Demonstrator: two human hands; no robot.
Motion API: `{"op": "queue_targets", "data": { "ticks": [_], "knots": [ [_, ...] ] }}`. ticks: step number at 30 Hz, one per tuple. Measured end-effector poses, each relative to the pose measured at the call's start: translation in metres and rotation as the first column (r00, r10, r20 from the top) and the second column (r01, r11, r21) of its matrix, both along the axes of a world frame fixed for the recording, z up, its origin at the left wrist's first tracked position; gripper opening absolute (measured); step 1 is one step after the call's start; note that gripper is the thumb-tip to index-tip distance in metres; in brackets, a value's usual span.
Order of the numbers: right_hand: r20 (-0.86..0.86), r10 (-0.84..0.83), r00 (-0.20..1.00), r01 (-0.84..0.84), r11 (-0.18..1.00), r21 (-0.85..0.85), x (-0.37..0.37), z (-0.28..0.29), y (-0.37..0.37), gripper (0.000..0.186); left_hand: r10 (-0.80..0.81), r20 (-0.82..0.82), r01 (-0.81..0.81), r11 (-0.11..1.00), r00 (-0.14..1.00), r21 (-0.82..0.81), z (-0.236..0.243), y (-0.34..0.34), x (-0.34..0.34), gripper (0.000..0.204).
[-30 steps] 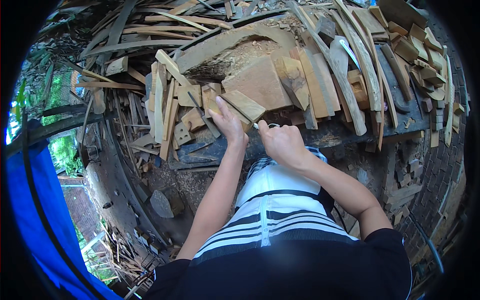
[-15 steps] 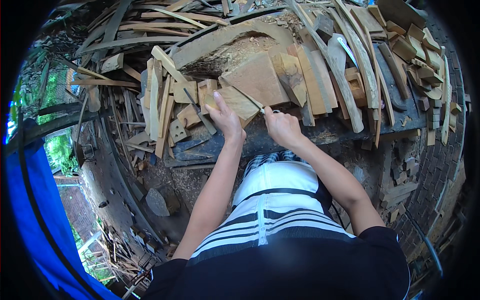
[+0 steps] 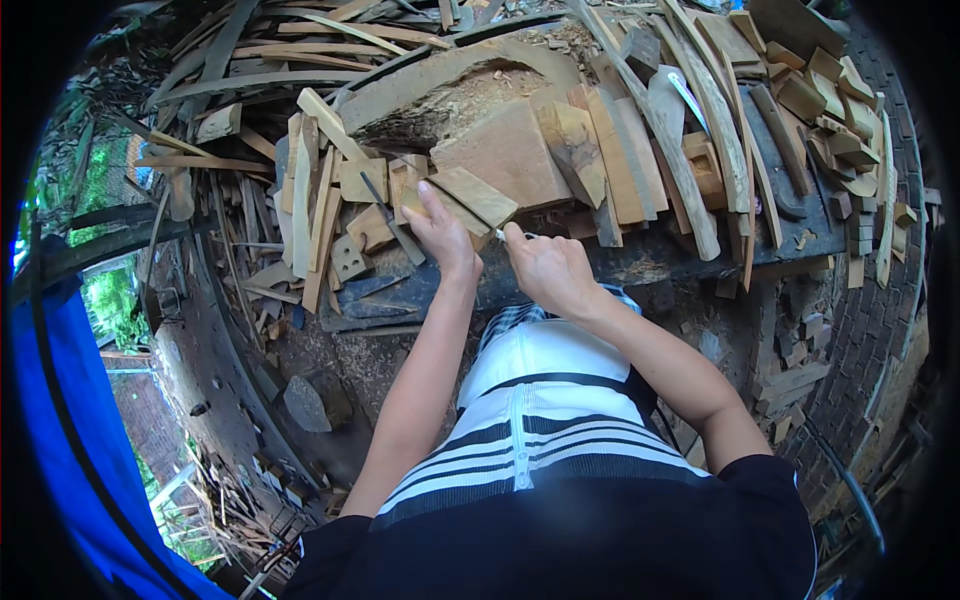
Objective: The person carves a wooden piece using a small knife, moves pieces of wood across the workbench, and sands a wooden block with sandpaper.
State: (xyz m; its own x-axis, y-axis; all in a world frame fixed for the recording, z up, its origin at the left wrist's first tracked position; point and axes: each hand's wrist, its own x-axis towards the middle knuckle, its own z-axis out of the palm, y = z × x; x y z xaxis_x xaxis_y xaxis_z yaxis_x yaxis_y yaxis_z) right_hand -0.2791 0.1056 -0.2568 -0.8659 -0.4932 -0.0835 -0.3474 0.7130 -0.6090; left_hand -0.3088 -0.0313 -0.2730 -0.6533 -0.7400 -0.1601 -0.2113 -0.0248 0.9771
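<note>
My left hand [image 3: 445, 238] grips a pale wooden block [image 3: 478, 195] at its near left end, with a finger stretched along its side. The block sits tilted over the workbench, so its top and a near side face both show. Close to its right end, my right hand [image 3: 548, 268] is closed around a thin tool. Only a small pale bit of this tool [image 3: 500, 234] shows past the fingers, at the block's near side; its kind is hidden. Behind the block lies a broad, flat wooden slab [image 3: 500, 155].
A dark bench [image 3: 660, 262] carries many boards and offcuts. A small block with holes [image 3: 348, 258] and a dark flat bar [image 3: 402, 238] lie to the left. Long curved strips [image 3: 690, 190] lean at the right, beside stacked blocks [image 3: 835, 110]. A large hollowed timber [image 3: 450, 90] lies behind.
My right hand has drawn left and slightly toward me, along the block. The block has turned in my left hand, showing more of its near side.
</note>
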Motion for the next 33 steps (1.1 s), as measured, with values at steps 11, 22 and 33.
{"op": "queue_targets", "data": {
  "ticks": [11,22,33],
  "knots": [
    [0.074,-0.025,0.997,0.022,0.999,0.032,-0.005,-0.014,0.004,0.015,-0.030,0.002,0.030,1.000,1.000,0.003,0.000,0.000,-0.004,0.063],
    [0.059,-0.079,0.995,0.079,0.997,-0.003,-0.004,-0.030,0.005,0.014,-0.005,0.037,0.005,1.000,0.999,0.003,-0.003,0.002,-0.003,0.065],
    [0.057,-0.127,0.990,0.121,0.988,0.099,-0.011,-0.037,0.010,0.015,-0.016,0.015,0.016,1.000,1.000,0.024,-0.004,0.001,-0.002,0.063]
  ]
}}
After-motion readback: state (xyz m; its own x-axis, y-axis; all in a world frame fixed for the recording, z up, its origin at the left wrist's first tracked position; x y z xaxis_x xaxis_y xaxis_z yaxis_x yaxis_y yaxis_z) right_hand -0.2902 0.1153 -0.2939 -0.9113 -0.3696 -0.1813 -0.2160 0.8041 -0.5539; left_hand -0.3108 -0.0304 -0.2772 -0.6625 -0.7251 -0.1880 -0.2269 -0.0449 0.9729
